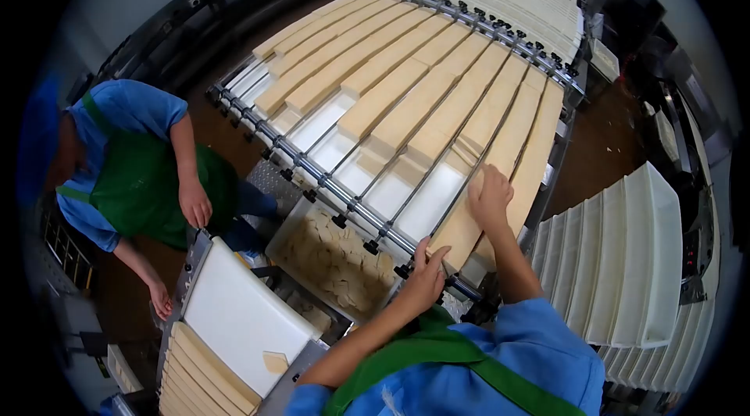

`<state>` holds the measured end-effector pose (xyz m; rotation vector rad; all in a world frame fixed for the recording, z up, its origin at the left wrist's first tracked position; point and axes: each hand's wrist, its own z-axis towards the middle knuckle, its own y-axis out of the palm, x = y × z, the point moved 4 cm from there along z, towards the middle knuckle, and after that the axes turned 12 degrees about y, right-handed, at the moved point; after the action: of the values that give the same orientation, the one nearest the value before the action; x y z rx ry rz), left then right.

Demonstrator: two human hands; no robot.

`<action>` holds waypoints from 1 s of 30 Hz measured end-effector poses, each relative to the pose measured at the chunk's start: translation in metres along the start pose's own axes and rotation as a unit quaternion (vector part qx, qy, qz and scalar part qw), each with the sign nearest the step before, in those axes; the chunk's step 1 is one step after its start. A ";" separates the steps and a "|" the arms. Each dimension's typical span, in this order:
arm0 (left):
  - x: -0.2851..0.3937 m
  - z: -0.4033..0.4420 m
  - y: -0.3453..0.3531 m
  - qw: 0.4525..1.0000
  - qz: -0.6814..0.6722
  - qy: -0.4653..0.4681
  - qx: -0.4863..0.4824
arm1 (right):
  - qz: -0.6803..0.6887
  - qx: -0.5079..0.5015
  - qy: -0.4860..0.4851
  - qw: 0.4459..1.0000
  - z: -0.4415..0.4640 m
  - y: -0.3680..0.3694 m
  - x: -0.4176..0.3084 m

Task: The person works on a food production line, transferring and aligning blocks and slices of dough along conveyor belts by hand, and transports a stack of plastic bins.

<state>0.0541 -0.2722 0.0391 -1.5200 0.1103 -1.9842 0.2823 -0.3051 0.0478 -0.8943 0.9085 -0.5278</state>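
The strip (455, 235) lies at the conveyor's (434, 196) near right corner. Left hand (419, 285), thumb and finger apart, and bent right hand (491, 196) seem to touch it; whether either grips, one cannot tell. Uneven pulling could tear it.

I have open room on the bare white belt (431, 201) between the slabs (428, 103) and the front bar (322, 175), but thin rods (425, 185) divide it, so I could slide along a lane more easily than across. Knobs (339, 221) stud the bar. Near its right end, the left fingers (422, 254) and right fingers (477, 183) crowd one slab. A scrap bin (284, 224) fills space below; a co-worker (148, 174) stands left. Stacked white trays (617, 260) block the right, past a strip of floor (582, 170).
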 end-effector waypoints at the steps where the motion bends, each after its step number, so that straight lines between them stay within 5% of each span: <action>1: -0.001 0.000 0.000 1.000 -0.021 -0.012 -0.001 | 0.002 -0.008 -0.004 1.000 -0.012 -0.005 -0.007; 3: -0.005 -0.001 -0.008 0.998 -0.047 -0.029 0.003 | 0.185 -0.050 -0.113 0.975 -0.043 -0.019 -0.030; 7: -0.022 -0.023 -0.034 0.996 -0.001 -0.003 0.085 | 0.168 -0.184 -0.268 0.931 -0.101 -0.048 -0.065; 9: -0.031 -0.044 -0.057 0.979 -0.104 -0.053 0.169 | 0.031 -0.211 -0.316 0.924 -0.121 -0.050 -0.073; 11: -0.043 -0.076 -0.072 0.960 -0.109 -0.150 0.207 | -0.004 -0.192 -0.288 0.938 -0.124 -0.033 -0.059; 15: -0.065 -0.132 -0.086 0.958 -0.003 -0.187 0.217 | -0.012 -0.138 -0.304 0.943 -0.126 -0.034 -0.064; 19: -0.091 -0.170 -0.081 0.939 -0.106 -0.286 0.162 | -0.027 -0.133 -0.290 0.947 -0.127 -0.036 -0.072; 21: -0.093 -0.185 -0.079 0.862 -0.260 -0.398 0.177 | -0.025 -0.138 -0.296 0.945 -0.129 -0.035 -0.074; 25: -0.107 -0.216 -0.085 0.904 -0.169 -0.312 0.238 | -0.015 -0.145 -0.288 0.946 -0.130 -0.029 -0.071; 30: -0.082 -0.234 -0.105 0.872 -0.174 -0.328 0.321 | -0.020 -0.088 -0.287 0.953 -0.125 -0.031 -0.070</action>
<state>-0.1883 -0.2151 -0.0629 -1.7047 -1.0616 -1.3918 0.1386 -0.3256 0.0661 -1.1519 0.4078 -0.1960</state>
